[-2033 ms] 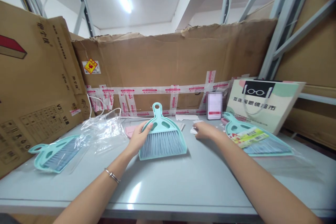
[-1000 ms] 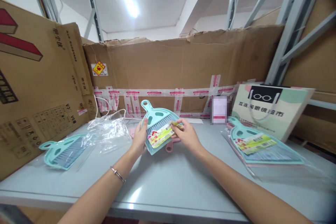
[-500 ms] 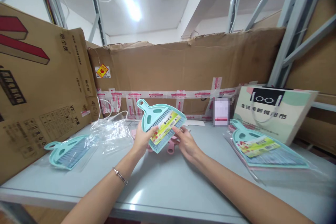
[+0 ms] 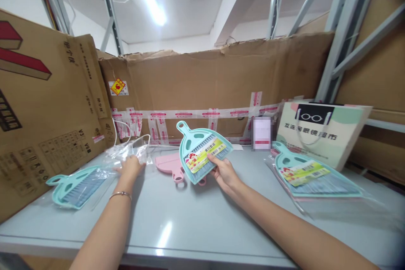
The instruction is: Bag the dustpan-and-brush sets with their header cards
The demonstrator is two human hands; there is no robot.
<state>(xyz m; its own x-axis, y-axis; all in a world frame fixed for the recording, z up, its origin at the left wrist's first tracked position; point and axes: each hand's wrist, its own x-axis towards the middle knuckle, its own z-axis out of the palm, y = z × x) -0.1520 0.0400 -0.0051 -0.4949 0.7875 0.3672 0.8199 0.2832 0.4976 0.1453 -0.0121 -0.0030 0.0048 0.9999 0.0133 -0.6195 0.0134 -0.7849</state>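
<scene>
My right hand (image 4: 225, 174) is closed on the lower right edge of a mint-green dustpan (image 4: 186, 169), its thumb over the printed card (image 4: 205, 155). A brush with grey-blue bristles (image 4: 223, 148) lies within the dustpan, which is held tilted above the table, handle up and to the left. My left hand (image 4: 131, 166) reaches over the crumpled clear plastic bags (image 4: 122, 148) on the left, palm down, thumb and fingers apart; its fingertips are partly hidden. Behind and below the held dustpan rests a pink dustpan (image 4: 166, 163), with another pink handle partly covered.
A bagged mint dustpan with brush (image 4: 77, 187) lies at the left. More bagged sets (image 4: 316, 175) are stacked at the right before a paper bag (image 4: 325, 135). Cardboard boxes (image 4: 209, 76) stand along the back and left (image 4: 63, 114). Metal shelf posts (image 4: 340, 46) rise behind the grey tabletop (image 4: 183, 228).
My left hand has let go of the mint dustpan and moved left to the plastic bags. My right hand still holds the dustpan, now slightly further right, exposing more of the pink one.
</scene>
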